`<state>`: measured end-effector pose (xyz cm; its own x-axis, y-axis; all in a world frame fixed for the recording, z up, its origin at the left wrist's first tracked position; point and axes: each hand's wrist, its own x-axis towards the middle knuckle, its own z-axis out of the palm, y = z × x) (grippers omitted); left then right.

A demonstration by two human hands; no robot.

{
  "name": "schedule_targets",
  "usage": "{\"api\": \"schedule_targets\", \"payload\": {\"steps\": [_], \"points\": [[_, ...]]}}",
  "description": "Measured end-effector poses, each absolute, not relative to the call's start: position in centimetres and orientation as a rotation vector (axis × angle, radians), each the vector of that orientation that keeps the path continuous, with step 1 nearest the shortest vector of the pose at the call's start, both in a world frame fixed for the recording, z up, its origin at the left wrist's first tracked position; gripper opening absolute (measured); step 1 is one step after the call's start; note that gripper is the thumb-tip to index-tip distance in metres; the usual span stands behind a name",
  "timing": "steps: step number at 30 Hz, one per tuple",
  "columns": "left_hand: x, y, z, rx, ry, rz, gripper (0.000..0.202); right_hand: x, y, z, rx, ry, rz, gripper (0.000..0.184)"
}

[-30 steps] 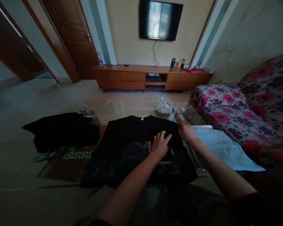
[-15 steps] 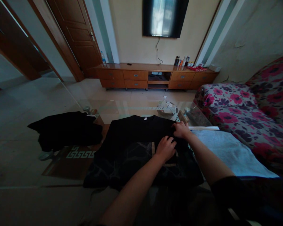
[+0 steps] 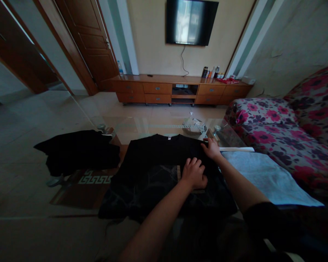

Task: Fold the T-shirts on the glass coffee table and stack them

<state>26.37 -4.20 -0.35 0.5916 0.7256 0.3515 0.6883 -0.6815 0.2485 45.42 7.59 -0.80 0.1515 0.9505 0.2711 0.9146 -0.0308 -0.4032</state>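
A black T-shirt (image 3: 153, 156) with a dark patterned lower part lies spread over the glass table in front of me, its collar and white label toward the far side. My left hand (image 3: 194, 174) rests palm down on the shirt's right half, fingers apart and a little bent, beside a tan printed line. Farther out, near the shirt's right shoulder, my right hand (image 3: 211, 148) lies on the black fabric with its fingers stretched out. Neither hand shows cloth gripped in it.
Dark folded fabric (image 3: 79, 153) lies at the left of the table. A light blue cloth (image 3: 265, 176) is to the right, beside the flowered sofa (image 3: 268, 136). Beyond the glass stands a wooden TV cabinet (image 3: 157, 88) with bottles on it.
My right hand has moved slightly outward, its fingers straighter now. My left hand has turned a little and its thumb shows at the right. The shirt lies much the same.
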Motion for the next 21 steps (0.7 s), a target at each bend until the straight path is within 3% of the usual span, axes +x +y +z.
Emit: {"api": "schedule_targets", "payload": {"steps": [7,14,18,21], "points": [[26.8,-4.1,-0.3,2.676,1.212,0.677,0.028,50.9,7.7,2.7,-1.992,-1.406,-0.052,0.044],[27.6,-3.1,-1.1,2.329,1.618,0.752,0.024,50.5,6.5,2.8,-2.402,-1.773,0.324,0.028],[28.4,-2.1,-1.5,2.014,1.888,0.708,0.026,49.5,6.2,2.9,-2.412,-1.882,0.332,0.026],[28.4,-1.7,-1.6,2.114,1.824,0.652,0.024,48.4,6.0,3.5,-2.382,-1.971,0.296,0.028]]}}
